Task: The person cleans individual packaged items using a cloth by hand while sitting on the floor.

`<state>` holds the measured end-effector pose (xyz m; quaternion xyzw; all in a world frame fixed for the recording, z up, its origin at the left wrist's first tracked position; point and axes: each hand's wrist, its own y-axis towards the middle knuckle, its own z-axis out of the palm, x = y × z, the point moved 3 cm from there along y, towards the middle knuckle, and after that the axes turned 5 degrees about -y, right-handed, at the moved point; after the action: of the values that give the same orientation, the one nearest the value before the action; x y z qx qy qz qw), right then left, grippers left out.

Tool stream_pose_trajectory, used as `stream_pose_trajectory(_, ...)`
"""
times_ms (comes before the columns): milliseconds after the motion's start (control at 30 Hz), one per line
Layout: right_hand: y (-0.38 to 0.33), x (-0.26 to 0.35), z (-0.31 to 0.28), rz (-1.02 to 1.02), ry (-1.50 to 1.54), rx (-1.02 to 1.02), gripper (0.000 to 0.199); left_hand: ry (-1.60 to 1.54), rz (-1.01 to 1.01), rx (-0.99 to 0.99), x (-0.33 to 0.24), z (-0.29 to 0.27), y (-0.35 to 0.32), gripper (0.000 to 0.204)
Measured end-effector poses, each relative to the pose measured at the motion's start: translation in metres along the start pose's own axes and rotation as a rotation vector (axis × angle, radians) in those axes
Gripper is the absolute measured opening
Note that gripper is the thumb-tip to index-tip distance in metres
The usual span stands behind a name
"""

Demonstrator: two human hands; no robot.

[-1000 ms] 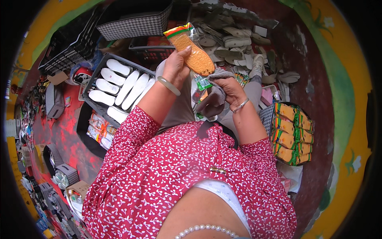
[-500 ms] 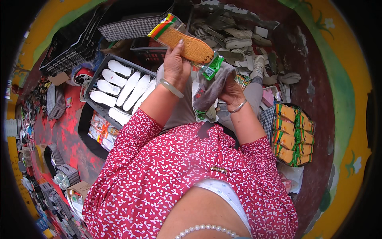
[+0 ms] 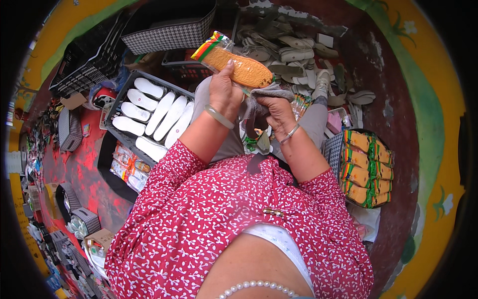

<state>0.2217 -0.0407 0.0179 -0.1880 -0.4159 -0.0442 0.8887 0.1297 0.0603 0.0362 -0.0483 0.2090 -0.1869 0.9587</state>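
Observation:
My left hand [image 3: 225, 90] grips an orange shoe insole in a clear plastic packet [image 3: 238, 67] with a red, yellow and green end, held up flat in front of me. My right hand [image 3: 275, 110] is closed on a grey cloth [image 3: 266, 94] just under the packet's right end. Both wrists wear a bangle. A small green wrapper [image 3: 258, 144] lies on my lap below the right hand.
A grey tray of white insoles [image 3: 152, 115] sits to my left. A basket of packed orange insoles [image 3: 367, 168] stands at my right. A heap of loose insoles [image 3: 298, 47] lies ahead, with black crates [image 3: 87, 62] and a checked box [image 3: 167, 31] at the far left.
The packed insole has tipped from upright to lying flat across, and my left hand lifted it higher. My right hand has come up under it with the grey cloth.

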Motion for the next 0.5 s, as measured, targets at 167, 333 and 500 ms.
stream_pose_trajectory(167, -0.003, -0.004, -0.001, 0.026, -0.001, 0.006, 0.03, -0.024, -0.026, -0.03, -0.007, -0.003, 0.004, 0.031)
stream_pose_trajectory(333, -0.002, -0.007, -0.005, 0.036, 0.006, 0.024, 0.028, -0.015, -0.002, 0.003, -0.012, -0.008, 0.01, 0.028)
stream_pose_trajectory(500, -0.009, 0.005, -0.027, 0.025, -0.102, -0.058, 0.022, 0.078, 0.215, 0.096, -0.046, -0.003, 0.023, 0.031)
